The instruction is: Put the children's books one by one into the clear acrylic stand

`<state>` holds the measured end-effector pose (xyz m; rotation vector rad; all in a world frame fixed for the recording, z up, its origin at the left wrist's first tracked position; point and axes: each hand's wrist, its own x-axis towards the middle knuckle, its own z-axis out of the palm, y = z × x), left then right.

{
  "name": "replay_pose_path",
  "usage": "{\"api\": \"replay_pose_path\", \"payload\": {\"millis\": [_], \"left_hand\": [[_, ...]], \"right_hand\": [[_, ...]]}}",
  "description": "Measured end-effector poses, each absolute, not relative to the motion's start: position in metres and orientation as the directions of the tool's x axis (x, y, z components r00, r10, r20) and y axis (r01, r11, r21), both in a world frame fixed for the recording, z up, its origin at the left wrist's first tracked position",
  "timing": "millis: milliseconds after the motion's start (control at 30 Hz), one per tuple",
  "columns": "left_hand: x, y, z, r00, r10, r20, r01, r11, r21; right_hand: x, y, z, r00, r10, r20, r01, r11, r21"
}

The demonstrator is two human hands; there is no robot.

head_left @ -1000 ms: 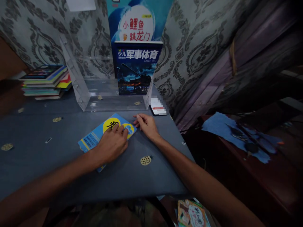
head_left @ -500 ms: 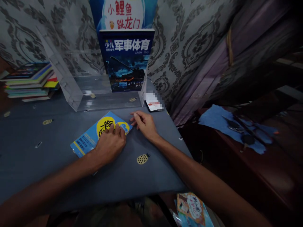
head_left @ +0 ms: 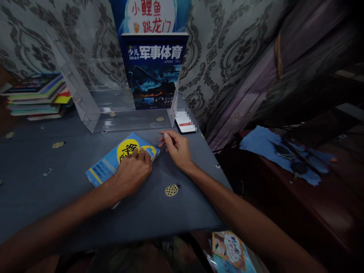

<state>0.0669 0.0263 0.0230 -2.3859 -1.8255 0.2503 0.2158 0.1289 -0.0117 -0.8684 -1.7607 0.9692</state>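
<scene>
Bent fingers of the left hand rest on the blue book, thumb hidden, so I can't tell whether they grip; the right hand hangs, fingers loosely parted, just beside one corner. The book lies on the tabletop before a clear stand holding a dark-blue volume.
</scene>
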Motion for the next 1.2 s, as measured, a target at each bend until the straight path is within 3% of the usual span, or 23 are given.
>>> {"api": "replay_pose_path", "payload": {"millis": [200,367,433,600,800,1000,1200], "left_hand": [[0.068,0.025,0.017,0.26,0.966,0.009,0.945,-0.253,-0.207],[0.035,0.026,0.039,0.339,0.94,-0.05,0.939,-0.341,-0.038],[0.008,0.022,0.044,0.288,0.956,-0.059,0.958,-0.288,0.015],[-0.05,0.001,0.033,0.12,0.984,-0.136,0.992,-0.125,-0.031],[-0.044,-0.01,0.013,0.094,0.995,0.01,0.995,-0.094,0.009],[-0.022,0.006,0.013,0.114,0.991,0.077,0.991,-0.118,0.057],[-0.019,0.009,0.022,0.175,0.983,0.06,0.984,-0.172,-0.042]], "right_hand": [[0.215,0.125,-0.011,-0.474,0.816,0.332,0.317,0.51,-0.8],[0.215,0.122,-0.009,-0.533,0.775,0.34,0.386,0.58,-0.717],[0.215,0.119,-0.009,-0.574,0.738,0.354,0.41,0.634,-0.656],[0.213,0.114,-0.009,-0.602,0.697,0.39,0.456,0.701,-0.549],[0.206,0.123,-0.01,-0.548,0.748,0.374,0.509,0.654,-0.56],[0.191,0.148,-0.013,-0.54,0.751,0.378,0.433,0.634,-0.641],[0.194,0.154,-0.022,-0.543,0.751,0.377,0.383,0.62,-0.685]]}}
